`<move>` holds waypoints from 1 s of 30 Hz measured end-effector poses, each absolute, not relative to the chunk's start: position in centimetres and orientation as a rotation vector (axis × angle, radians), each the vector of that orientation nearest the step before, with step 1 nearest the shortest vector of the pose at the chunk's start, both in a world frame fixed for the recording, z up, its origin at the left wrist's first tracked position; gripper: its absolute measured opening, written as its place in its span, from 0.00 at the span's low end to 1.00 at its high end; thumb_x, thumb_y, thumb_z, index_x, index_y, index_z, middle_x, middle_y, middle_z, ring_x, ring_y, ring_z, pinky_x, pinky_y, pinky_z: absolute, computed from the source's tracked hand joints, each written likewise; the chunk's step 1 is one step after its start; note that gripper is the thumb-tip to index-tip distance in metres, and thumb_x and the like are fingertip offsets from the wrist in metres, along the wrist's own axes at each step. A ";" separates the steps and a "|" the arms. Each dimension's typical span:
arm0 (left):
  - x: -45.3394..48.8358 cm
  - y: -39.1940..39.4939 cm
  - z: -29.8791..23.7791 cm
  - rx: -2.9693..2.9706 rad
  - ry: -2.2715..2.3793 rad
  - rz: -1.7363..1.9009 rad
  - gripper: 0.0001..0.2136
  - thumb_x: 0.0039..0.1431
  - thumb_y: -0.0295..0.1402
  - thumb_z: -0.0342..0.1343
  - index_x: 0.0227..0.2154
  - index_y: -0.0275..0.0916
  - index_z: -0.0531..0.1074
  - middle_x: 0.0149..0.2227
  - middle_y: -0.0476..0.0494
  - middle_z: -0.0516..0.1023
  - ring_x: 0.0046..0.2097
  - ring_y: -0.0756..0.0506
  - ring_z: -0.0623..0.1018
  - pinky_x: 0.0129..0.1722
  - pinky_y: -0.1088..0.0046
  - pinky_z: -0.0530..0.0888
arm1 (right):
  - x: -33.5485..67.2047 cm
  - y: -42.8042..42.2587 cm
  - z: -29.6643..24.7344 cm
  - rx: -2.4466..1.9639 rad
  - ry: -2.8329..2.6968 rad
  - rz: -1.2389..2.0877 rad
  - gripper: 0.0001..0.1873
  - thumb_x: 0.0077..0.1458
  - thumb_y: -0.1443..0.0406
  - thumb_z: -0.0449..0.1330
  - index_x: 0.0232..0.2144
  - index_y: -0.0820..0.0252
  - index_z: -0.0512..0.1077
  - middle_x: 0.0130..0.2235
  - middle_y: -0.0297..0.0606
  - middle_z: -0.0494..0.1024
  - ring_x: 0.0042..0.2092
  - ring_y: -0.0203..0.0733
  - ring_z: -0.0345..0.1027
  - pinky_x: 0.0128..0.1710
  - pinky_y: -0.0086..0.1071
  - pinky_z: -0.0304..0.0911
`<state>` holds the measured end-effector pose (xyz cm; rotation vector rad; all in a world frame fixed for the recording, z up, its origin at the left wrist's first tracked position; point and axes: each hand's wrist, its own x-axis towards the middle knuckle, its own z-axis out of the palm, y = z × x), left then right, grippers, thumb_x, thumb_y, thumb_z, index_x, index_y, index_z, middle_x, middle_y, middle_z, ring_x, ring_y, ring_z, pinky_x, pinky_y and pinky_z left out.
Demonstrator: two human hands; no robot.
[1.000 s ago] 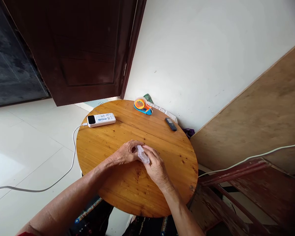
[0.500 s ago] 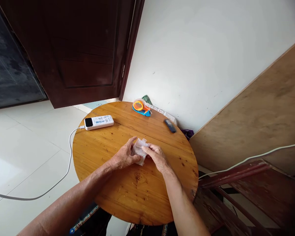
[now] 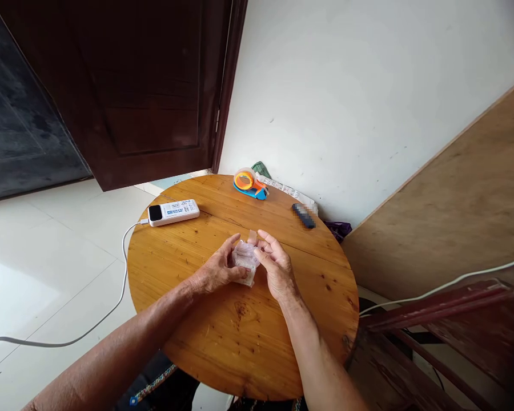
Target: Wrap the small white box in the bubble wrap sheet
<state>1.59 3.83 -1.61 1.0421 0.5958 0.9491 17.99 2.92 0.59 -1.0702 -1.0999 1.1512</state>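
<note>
Two hands: the left hand [image 3: 219, 267] is clamped on the plastic packet, its thumb across the lower left part and its index finger raised beside the upper edge; the right hand [image 3: 280, 274] pinches the right edge between thumb and bent fingers.
Packet: the plastic packet [image 3: 245, 258], whitish and crinkled, is between the hands, over the middle of the round table [image 3: 240, 357]; a small flap stands up at its far edge, by the right index finger.
Packet contents: cannot tell through the cloudy plastic.
Far rim: an orange and blue tape dispenser [image 3: 256, 184] stands near the edge; a printed strip [image 3: 285, 187] lies behind it, along the wall [image 3: 346, 85].
Right rim: a dark oblong thing [image 3: 303, 215], partly blurred, lies near the edge.
Left rim: a white power bank [image 3: 175, 212] with a dark screen lies close to the edge, a cable [image 3: 125, 268] running from its end down past the table.
Room: wood surface lies between the hands and the things along the rim; the near edge curves between the forearms.
Beyond: a dark red door [image 3: 154, 114] stands behind the far left edge.
</note>
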 end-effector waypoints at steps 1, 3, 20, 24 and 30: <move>1.6 3.8 -1.5 1.047 0.593 0.950 0.52 0.43 0.36 0.71 0.68 0.43 0.46 0.57 0.37 0.67 0.52 0.42 0.72 0.52 0.63 0.70 | 18.0 2.9 0.6 -1.073 -1.086 1.156 0.33 0.46 0.56 0.69 0.54 0.56 0.69 0.46 0.42 0.81 0.47 0.49 0.75 0.48 0.41 0.68; 1.5 3.7 -1.4 1.060 0.597 0.954 0.51 0.44 0.37 0.71 0.68 0.44 0.47 0.57 0.37 0.67 0.52 0.42 0.72 0.51 0.64 0.70 | 17.9 2.7 0.6 -1.077 -1.060 1.169 0.33 0.46 0.55 0.69 0.54 0.56 0.70 0.45 0.42 0.81 0.48 0.50 0.75 0.49 0.43 0.68; 1.6 4.2 -1.5 1.032 0.639 0.955 0.57 0.38 0.35 0.74 0.69 0.44 0.45 0.55 0.38 0.69 0.48 0.45 0.73 0.48 0.68 0.71 | 17.9 2.8 -0.9 -1.244 -1.151 1.097 0.32 0.46 0.51 0.67 0.52 0.57 0.71 0.43 0.40 0.82 0.45 0.50 0.75 0.48 0.42 0.69; 1.4 4.2 -1.1 1.017 0.646 0.912 0.58 0.38 0.32 0.73 0.69 0.43 0.42 0.52 0.39 0.71 0.48 0.45 0.74 0.48 0.67 0.71 | 18.0 2.5 -1.0 -1.250 -1.257 1.026 0.30 0.52 0.51 0.64 0.54 0.57 0.70 0.46 0.41 0.81 0.47 0.48 0.75 0.50 0.41 0.68; 1.4 4.2 -0.9 1.023 0.633 0.931 0.58 0.39 0.31 0.72 0.69 0.42 0.42 0.47 0.42 0.72 0.43 0.47 0.75 0.44 0.69 0.72 | 17.8 2.2 -0.8 -1.184 -1.254 1.048 0.30 0.53 0.53 0.64 0.56 0.57 0.69 0.48 0.42 0.81 0.50 0.49 0.74 0.54 0.43 0.67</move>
